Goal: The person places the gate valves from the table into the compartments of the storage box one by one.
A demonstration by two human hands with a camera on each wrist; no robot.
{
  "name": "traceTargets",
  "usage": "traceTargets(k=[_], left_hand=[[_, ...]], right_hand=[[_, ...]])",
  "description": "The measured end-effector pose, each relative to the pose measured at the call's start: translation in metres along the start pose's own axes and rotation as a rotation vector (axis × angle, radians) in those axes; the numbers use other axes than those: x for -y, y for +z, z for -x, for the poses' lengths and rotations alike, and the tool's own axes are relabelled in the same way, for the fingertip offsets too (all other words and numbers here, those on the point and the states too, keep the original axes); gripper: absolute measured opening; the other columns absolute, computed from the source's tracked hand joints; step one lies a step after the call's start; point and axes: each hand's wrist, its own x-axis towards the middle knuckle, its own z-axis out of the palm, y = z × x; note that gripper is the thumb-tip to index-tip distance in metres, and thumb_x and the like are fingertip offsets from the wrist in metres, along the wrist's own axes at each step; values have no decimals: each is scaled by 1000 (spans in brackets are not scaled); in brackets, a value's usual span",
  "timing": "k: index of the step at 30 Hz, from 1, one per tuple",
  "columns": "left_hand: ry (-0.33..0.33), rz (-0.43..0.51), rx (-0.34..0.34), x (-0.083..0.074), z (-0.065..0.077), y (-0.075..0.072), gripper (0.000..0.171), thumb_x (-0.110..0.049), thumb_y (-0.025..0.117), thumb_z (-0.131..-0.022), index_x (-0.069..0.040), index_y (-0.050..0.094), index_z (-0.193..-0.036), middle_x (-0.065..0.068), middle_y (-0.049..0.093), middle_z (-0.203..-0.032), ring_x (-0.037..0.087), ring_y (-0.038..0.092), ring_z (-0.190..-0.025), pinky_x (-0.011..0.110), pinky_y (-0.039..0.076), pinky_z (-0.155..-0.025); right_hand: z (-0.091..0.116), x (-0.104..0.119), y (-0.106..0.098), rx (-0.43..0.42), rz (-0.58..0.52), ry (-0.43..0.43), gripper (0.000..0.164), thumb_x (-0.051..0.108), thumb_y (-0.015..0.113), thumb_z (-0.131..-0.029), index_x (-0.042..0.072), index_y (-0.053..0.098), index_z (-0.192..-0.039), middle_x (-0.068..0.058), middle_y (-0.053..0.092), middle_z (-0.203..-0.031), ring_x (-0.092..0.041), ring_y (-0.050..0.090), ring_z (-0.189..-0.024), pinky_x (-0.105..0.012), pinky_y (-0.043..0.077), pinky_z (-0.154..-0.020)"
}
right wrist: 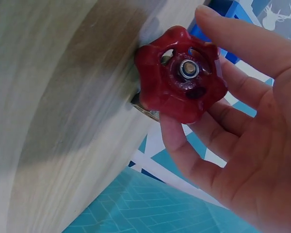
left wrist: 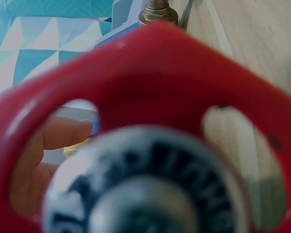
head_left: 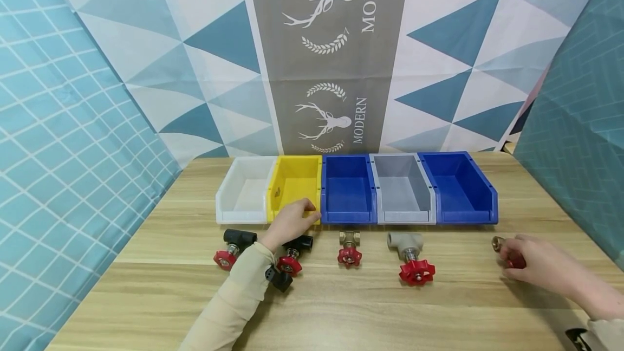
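Note:
My left hand (head_left: 292, 223) reaches over a black-bodied valve (head_left: 290, 264), its fingertips at the front lip of the yellow bin (head_left: 295, 169) near the blue bin (head_left: 348, 216). That valve's red handwheel (left wrist: 150, 73) looms large in the left wrist view, with part of the hand showing through its opening. At the far right, my right hand (head_left: 546, 264) curls its fingers round the red handwheel (right wrist: 182, 75) of a brass valve (head_left: 498, 243). In the right wrist view the thumb lies beside the wheel, and the valve's brass body is mostly hidden behind it.
White (head_left: 246, 216), grey (head_left: 406, 216) and right-hand blue (head_left: 465, 218) bins complete the row. Before them lie another black valve (head_left: 240, 237), a small brass valve (head_left: 349, 240) and a grey valve (head_left: 407, 241). A black device (head_left: 279, 278) sits at my left wrist.

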Motion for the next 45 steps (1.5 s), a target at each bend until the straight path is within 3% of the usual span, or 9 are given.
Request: traceTargets(k=[6, 15, 24, 32, 45], left_hand=[[18, -73, -5, 0, 0, 4, 33, -32, 57, -89, -4, 62, -104, 10, 67, -96, 17, 59, -73, 34, 49, -72], [43, -167, -26, 0, 0, 9, 35, -33, 55, -89, -3, 63, -105, 11, 67, -100, 27, 62, -93, 44, 41, -90], [53, -172, -36, 0, -1, 8, 33, -33, 55, -89, -4, 64, -103, 10, 68, -94, 26, 63, -89, 44, 40, -89], [51, -166, -38, -1, 0, 7, 34, -32, 56, -89, -3, 63, -104, 11, 68, -97, 27, 63, -93, 44, 40, -90], [50, -170, -40, 3, -1, 9, 34, -33, 55, -89, -4, 64, -104, 10, 68, -98, 27, 62, -94, 44, 39, -90]], right_hand=[[2, 0, 1, 1, 2, 19, 34, 29, 81, -59, 23, 50, -70, 8, 39, -67, -1, 33, -58, -22, 28, -52], [1, -3, 2, 37, -8, 0, 33, 21, 79, -62, 21, 47, -68, 7, 39, -66, 0, 32, -57, -21, 27, -50], [-2, 1, -1, -15, 22, -3, 31, 15, 80, -60, 18, 49, -68, 5, 41, -67, -3, 34, -58, -22, 29, -50], [-5, 1, -7, 12, 26, 20, 25, 10, 74, -64, 16, 50, -71, 5, 41, -68, -4, 35, -57, -22, 29, -50], [-7, 2, -15, -6, 26, 30, 23, 12, 71, -59, 14, 55, -74, 3, 43, -71, -8, 38, -60, -22, 31, -51]])
